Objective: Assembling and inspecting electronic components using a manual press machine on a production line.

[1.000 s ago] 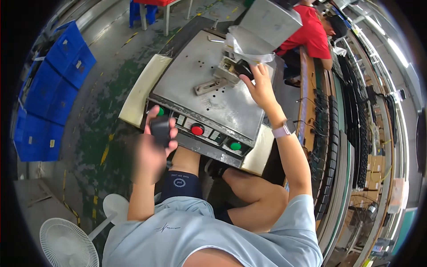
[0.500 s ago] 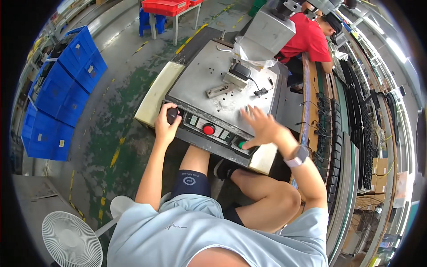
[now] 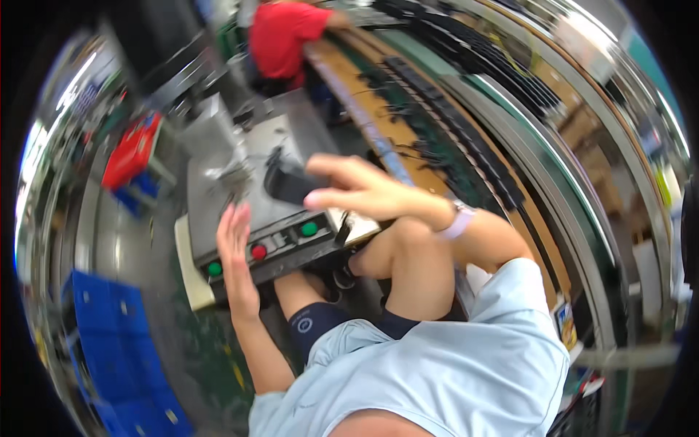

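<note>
My right hand (image 3: 357, 188) grips a black power adapter (image 3: 287, 186) between thumb and fingers, above the right part of the metal machine table (image 3: 207, 197). Motion smears the adapter, and a dark cord seems to run from its far end. With fingers stretched and nothing seen in it, my left hand (image 3: 237, 266) is over the table's front edge. Below my hands, the front panel carries a red button (image 3: 258, 252), a green button (image 3: 309, 229) on the right and another green button (image 3: 214, 269) on the left.
Right of the machine runs a long workbench (image 3: 415, 167) bearing rows of black adapters and cords. A person in a red shirt (image 3: 284, 36) works at its far end. Blue bins (image 3: 116, 328) stand at the left, and a red tray (image 3: 132, 153) sits farther back.
The view has swung to the right. My left hand has come off the dark thing at the panel's left end and opened. My right hand has left the green button and taken hold of the adapter.
</note>
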Tool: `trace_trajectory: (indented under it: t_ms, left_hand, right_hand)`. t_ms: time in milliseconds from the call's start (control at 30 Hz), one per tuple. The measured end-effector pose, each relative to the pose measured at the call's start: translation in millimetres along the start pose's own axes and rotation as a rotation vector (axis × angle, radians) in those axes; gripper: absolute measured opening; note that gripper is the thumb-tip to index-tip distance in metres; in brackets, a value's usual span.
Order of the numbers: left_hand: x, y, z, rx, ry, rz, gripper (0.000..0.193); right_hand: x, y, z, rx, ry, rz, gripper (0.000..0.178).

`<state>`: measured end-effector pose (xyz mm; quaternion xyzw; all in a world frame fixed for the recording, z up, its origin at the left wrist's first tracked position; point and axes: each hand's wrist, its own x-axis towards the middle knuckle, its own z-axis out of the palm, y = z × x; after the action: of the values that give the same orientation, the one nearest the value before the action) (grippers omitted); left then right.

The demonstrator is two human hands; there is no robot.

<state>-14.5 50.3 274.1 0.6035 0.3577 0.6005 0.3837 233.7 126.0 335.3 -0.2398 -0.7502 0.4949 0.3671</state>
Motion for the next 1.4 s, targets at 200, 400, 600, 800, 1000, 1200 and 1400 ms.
trace_trajectory:
  t_ms: [200,400,600,800,1000,1200,1400]
  left_hand:
    - [-57,-54,5,-0.149,-0.091,-0.373,0.046]
    - [-82,-77,-1,-0.095,-0.133,-0.515,0.032]
    - [-44,-71,24,-0.084,-0.173,-0.478,0.023]
    - [-24,-64,-28,0.03,-0.074,-0.319,0.019]
    - [90,-142,-116,0.198,0.237,-0.129,0.031]
    - [176,-213,-151,0.622,-0.006,0.019,0.069]
    - [150,-163,-157,-0.313,-0.075,-0.06,0.079]
  right_hand:
    - [-175,-58,-205,-1.256,0.821,0.403,0.031]
    - [-357,-29,-262,-1.658,0.996,1.17,0.044]
    - [-321,45,-197,-1.311,0.703,1.11,0.076]
    - [-300,-16,-148,-1.535,0.892,0.708,0.062]
    - [-234,-135,-148,-0.916,0.965,0.05,0.07]
    - [-113,-94,-139,-0.71,0.718,-0.076,0.057]
    - [48,33,-80,-0.413,0.28,0.172,0.048]
